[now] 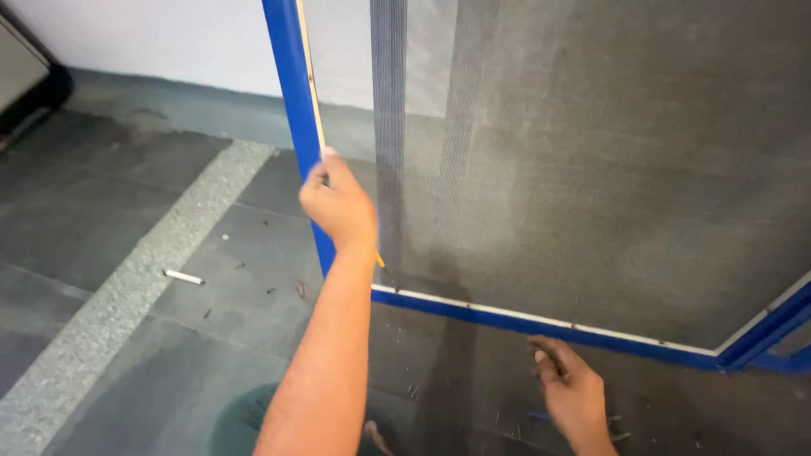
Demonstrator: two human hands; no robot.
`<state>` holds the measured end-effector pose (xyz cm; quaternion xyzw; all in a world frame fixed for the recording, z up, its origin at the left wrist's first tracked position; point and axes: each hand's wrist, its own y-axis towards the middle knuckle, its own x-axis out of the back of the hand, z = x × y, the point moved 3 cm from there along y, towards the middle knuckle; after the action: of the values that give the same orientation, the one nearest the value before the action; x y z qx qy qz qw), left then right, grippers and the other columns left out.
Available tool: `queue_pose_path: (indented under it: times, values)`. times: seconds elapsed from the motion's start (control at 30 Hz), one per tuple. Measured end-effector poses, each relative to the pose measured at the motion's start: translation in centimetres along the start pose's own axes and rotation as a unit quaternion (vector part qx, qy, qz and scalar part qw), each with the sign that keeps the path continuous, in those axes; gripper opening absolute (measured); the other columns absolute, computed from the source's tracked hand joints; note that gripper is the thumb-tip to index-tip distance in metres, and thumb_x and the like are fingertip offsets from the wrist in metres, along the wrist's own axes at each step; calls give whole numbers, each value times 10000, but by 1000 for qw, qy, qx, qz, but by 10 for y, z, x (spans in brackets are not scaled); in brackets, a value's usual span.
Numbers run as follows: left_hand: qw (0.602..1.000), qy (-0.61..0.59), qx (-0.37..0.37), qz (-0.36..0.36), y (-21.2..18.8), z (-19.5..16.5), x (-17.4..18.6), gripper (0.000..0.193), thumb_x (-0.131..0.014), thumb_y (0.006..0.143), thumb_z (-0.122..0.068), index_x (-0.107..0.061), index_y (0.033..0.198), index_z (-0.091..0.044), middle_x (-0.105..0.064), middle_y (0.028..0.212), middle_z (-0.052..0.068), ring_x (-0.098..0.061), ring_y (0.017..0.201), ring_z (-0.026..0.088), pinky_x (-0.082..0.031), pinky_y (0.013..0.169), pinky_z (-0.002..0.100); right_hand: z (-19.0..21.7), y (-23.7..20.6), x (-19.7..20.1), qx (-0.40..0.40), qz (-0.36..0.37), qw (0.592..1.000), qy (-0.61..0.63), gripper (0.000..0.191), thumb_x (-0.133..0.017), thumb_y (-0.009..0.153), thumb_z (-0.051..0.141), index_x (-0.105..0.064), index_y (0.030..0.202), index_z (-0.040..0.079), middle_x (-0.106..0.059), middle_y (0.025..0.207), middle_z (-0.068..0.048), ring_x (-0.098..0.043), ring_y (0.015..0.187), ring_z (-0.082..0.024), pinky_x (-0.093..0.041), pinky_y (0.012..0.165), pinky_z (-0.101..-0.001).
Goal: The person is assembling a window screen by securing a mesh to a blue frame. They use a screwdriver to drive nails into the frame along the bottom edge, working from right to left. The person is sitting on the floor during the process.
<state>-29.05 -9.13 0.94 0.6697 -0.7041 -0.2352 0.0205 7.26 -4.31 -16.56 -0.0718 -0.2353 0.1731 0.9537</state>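
Blue-framed mesh screen (591, 169) stands propped on the grey floor (101, 253), tilted against the pale wall (169, 34), and both hands are on the job. Nearest the camera, the right hand (568, 384) is down low on the floor, just below the screen's bottom rail (541, 325); its grip is loosely curled over small dark bits lying there, though what it grasps, if anything, cannot be told. Little nails or scraps (414, 390) are scattered around it. Up from there, the left hand (338, 203) reaches out on a long bare arm, grip clenched on the upright blue side rail (296, 93), fingers wrapped round its edge where a thin pale wooden strip (311, 76) runs along the rail. Grey mesh fills the frame to the right. Further left on the floor, a small white stub (183, 276) lies near a speckled lighter band (127, 287).
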Motion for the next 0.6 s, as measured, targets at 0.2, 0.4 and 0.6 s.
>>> queue_pose_path:
  times: [0.2,0.4,0.6]
  values:
    - [852,-155,167,472,-25,-11,-13,157,-631,954,-174,-592,871,-47,-506,703,-15,-463,623,91,-354,572,270,-2,-3,3,61,-5,996,66,277,-634,981,162,-745,1231,122,-809,1028,-55,-668,787,-153,-525,629,-288]
    - [646,-28,170,744,-35,-42,-14,188,-658,858,-201,-678,962,-45,-650,820,29,-653,786,123,-504,772,299,10,-5,7,24,-9,1000,14,273,-610,970,174,-737,1211,148,-806,1074,-5,-737,863,-118,-586,707,-282]
    - [459,-25,213,862,-56,-43,-40,259,-682,924,-242,-712,798,-18,-676,741,53,-678,704,145,-534,699,322,13,-4,3,-23,11,999,-21,302,-609,952,188,-725,1229,148,-804,1081,-13,-757,873,-120,-604,726,-291]
